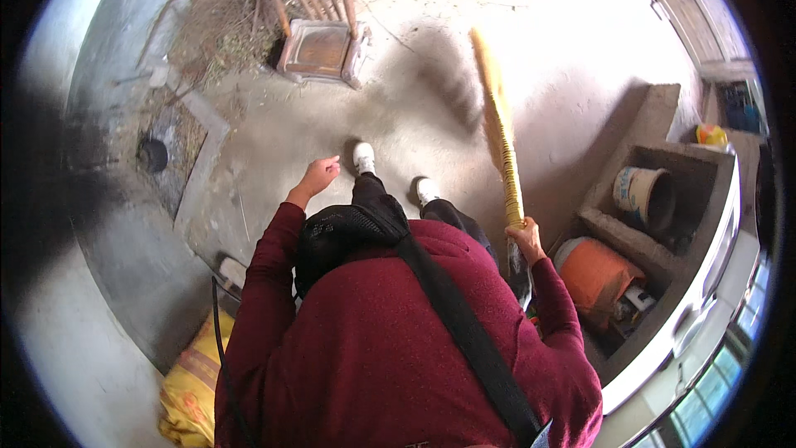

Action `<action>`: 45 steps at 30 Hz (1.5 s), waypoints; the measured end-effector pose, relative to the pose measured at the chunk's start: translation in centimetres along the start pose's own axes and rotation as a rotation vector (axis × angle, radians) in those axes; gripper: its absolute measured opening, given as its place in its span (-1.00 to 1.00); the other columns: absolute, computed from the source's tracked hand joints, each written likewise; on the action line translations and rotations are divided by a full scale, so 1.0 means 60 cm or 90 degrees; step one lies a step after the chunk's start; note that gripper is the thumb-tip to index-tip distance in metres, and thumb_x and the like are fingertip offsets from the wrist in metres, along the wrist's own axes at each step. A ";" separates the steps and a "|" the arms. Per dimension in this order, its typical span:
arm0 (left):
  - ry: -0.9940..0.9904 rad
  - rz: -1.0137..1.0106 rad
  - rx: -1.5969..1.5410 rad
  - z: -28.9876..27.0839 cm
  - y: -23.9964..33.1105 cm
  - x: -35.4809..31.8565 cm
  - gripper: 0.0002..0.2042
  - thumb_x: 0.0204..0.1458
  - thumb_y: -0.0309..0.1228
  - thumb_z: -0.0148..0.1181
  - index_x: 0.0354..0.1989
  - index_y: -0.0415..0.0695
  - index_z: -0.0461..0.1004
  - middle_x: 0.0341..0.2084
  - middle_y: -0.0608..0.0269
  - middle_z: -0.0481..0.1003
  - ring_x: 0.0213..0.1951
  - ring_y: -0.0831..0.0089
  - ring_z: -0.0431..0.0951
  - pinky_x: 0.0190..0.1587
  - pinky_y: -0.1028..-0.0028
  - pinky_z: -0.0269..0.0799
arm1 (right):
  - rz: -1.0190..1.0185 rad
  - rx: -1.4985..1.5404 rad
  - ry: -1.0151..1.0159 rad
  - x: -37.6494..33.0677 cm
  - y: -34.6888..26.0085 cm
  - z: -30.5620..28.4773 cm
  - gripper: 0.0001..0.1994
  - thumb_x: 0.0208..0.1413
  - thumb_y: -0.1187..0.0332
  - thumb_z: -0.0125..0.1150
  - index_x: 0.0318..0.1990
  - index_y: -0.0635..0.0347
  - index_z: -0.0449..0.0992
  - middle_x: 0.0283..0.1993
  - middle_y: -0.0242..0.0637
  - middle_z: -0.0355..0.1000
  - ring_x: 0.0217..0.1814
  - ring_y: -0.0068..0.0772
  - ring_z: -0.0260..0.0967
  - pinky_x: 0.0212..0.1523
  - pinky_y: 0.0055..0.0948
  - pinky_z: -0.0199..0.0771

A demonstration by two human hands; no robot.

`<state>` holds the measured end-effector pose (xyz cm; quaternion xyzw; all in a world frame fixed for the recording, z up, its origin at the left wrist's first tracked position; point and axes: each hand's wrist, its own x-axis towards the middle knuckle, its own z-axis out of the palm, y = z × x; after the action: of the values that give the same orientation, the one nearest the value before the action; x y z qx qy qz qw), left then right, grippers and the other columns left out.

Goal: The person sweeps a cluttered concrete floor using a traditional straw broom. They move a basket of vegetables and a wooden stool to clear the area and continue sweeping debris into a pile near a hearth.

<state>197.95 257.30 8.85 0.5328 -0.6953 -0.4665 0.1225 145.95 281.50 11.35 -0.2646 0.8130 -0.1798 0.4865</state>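
In my right hand [526, 241] is the lower end of a long straw broom [507, 153]. My fingers are wrapped round its bound, ribbed handle. The pale yellow bristles point away from me, toward the bright part of the floor, where a blurred shadow lies beside them. Off to the left, my left hand [317, 178] hangs in the air above the floor, nearest to one of my white shoes. It holds nothing, and its fingers are loosely stretched toward the right.
A small wooden chair [320, 51] stands ahead on the left, beside a heap of dry twigs [224, 29]. To my right, a concrete unit [604, 220] holds a white bucket [638, 195] and an orange sack-like thing [593, 275]. A yellow bag [195, 382] lies behind my left side.
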 end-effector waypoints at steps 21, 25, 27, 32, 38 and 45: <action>-0.056 0.152 0.054 -0.369 0.011 0.557 -0.61 -0.10 -0.41 0.08 -0.05 -0.28 0.33 -0.70 0.26 0.32 -0.60 0.63 0.25 -0.49 0.58 0.26 | 0.026 0.344 -0.136 0.105 -0.495 0.297 -0.34 -0.36 0.58 0.20 0.07 0.20 0.21 -0.41 -0.28 0.33 -0.55 -0.47 0.29 -0.57 -0.50 0.34; -0.074 0.142 0.124 -0.385 0.038 0.642 -0.56 -0.11 -0.44 0.08 0.02 -0.24 0.28 -0.65 0.29 0.39 -0.58 0.63 0.27 -0.45 0.58 0.27 | 0.057 0.437 -0.027 0.084 -0.512 0.234 -0.26 -0.35 0.68 0.13 0.14 0.12 0.12 -0.35 -0.16 0.32 -0.69 -0.40 0.29 -0.75 -0.45 0.38; -0.070 0.136 0.138 -0.386 0.068 0.666 -0.54 -0.11 -0.43 0.09 0.04 -0.22 0.26 -0.56 0.24 0.45 -0.52 0.59 0.35 -0.38 0.57 0.31 | 0.052 0.453 0.043 0.105 -0.500 0.204 -0.38 -0.33 0.70 0.08 0.04 0.15 0.18 -0.41 -0.29 0.26 -0.73 -0.43 0.28 -0.76 -0.47 0.37; -0.067 0.120 0.095 -0.368 0.075 0.737 -0.47 -0.10 -0.42 0.12 0.11 -0.19 0.17 -0.23 0.01 0.46 -0.26 0.37 0.47 -0.15 0.47 0.37 | 0.080 0.276 0.179 0.297 -0.413 0.178 -0.42 -0.42 0.53 0.22 -0.06 0.29 0.24 -0.42 -0.24 0.34 -0.49 -0.37 0.31 -0.53 -0.40 0.38; 0.023 0.076 0.237 -0.371 0.131 0.853 -0.40 -0.17 -0.40 0.13 0.13 -0.18 0.13 -0.18 -0.08 0.41 -0.20 0.22 0.43 -0.07 0.36 0.29 | 0.064 0.067 0.107 0.429 -0.455 0.213 -0.28 -0.48 0.43 0.30 0.02 0.34 0.22 -0.36 -0.18 0.37 -0.39 -0.39 0.32 -0.39 -0.44 0.37; 0.039 0.063 0.425 -0.392 0.130 1.021 -0.25 -0.29 -0.45 0.21 0.18 -0.14 0.01 0.06 -0.09 0.13 0.12 0.09 0.11 0.15 0.31 0.05 | 0.038 0.229 -0.041 0.353 -0.616 -0.014 -0.19 -0.46 0.50 0.22 0.16 0.24 0.11 -0.28 -0.32 0.31 -0.35 -0.50 0.28 -0.33 -0.54 0.34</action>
<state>184.12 192.67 7.47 0.5229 -0.8308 -0.1902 -0.0152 146.48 239.32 17.31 -0.1550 0.7592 -0.2993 0.5569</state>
